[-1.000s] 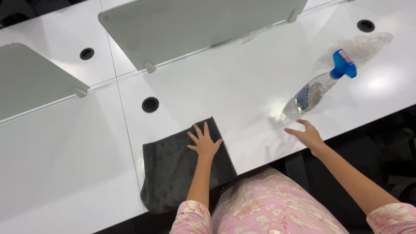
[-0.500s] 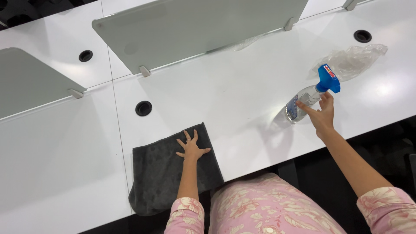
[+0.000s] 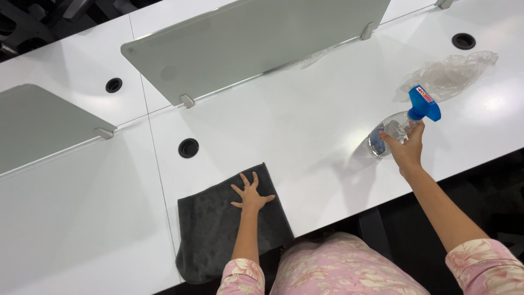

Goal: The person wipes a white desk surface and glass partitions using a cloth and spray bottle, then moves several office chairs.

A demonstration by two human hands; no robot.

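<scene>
left hand flat, fingers spread on dark grey cloth at the white table's near edge, right hand gripping clear spray bottle, blue trigger head with small red label, crumpled clear plastic bag toward the far right corner.

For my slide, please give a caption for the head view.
Left hand flat on dark cloth; right hand grasps spray bottle.
</scene>
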